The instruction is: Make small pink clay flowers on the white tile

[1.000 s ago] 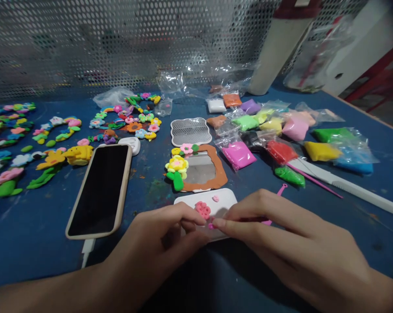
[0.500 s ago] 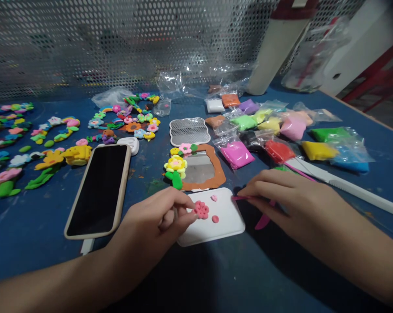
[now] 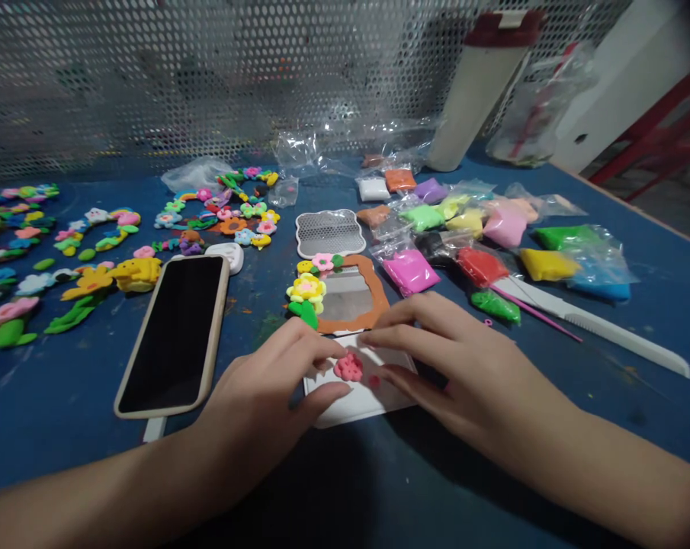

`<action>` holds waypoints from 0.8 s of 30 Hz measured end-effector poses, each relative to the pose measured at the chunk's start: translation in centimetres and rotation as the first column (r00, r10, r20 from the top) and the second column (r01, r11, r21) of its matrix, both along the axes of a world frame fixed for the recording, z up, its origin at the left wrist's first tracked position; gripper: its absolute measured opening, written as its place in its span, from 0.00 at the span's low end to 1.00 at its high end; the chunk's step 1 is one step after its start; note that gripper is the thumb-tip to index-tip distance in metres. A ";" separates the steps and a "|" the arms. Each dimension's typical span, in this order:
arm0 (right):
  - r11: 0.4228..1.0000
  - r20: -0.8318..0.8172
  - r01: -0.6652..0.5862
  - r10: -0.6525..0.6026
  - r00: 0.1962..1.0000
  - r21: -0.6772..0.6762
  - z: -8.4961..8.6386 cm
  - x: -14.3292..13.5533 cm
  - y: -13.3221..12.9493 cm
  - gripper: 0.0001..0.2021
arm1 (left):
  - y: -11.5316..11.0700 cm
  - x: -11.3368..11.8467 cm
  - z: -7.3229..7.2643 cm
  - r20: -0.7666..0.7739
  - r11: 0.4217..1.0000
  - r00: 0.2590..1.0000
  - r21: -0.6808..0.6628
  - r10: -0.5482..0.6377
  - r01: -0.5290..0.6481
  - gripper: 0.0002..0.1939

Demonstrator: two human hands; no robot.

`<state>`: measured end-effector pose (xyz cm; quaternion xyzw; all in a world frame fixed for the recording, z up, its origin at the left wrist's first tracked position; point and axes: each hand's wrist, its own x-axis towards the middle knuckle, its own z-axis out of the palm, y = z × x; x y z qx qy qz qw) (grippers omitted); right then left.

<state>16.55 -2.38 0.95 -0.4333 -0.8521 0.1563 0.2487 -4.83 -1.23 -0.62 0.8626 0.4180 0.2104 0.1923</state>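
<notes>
On a small white tray (image 3: 345,412) lies a pink clay flower (image 3: 349,367), with a small pink clay disc (image 3: 374,380) to its right. My left hand (image 3: 281,381) reaches in from the left, thumb and forefinger apart, the forefinger tip at the flower's edge. From the right, my right hand (image 3: 441,358) hangs over the tray's right part, fingers apart around the disc, with nothing visible in them. Directly behind the tray stands a mirror (image 3: 345,293) with a brown clay border (image 3: 373,293) and a yellow clay flower (image 3: 306,290) at its left.
A phone (image 3: 173,335) on a cable lies left, near several decorated clay pieces (image 3: 96,229). Bagged clay, such as a red packet (image 3: 482,267), covers the back right. A white knife-like tool (image 3: 624,335), a pink stick (image 3: 542,314) and a tall bottle (image 3: 476,91) are also right.
My right hand has moved left over the tray and no longer shows the pink tool it held. My left forefinger and thumb have spread slightly at the flower.
</notes>
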 end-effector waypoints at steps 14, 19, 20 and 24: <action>0.995 -0.048 0.075 -0.078 0.996 -0.061 0.3 -1.0 0.5 0.06 | -0.1 -0.3 0.4 0.081 0.999 0.997 0.039 0.003 -0.007 0.08; 0.935 -0.139 0.203 -0.251 0.958 -0.292 0.9 0.1 -0.8 0.08 | -0.3 -0.3 0.3 0.057 1.000 0.998 -0.003 -0.026 0.026 0.08; 0.919 -0.129 0.201 -0.257 0.958 -0.339 0.8 0.2 -1.0 0.09 | -0.4 -0.2 0.2 0.049 0.999 0.998 -0.015 -0.030 0.031 0.08; 0.916 -0.129 0.183 -0.243 0.962 -0.358 0.2 0.2 -1.2 0.09 | -0.5 0.1 0.2 0.014 0.998 0.999 -0.039 -0.043 0.043 0.08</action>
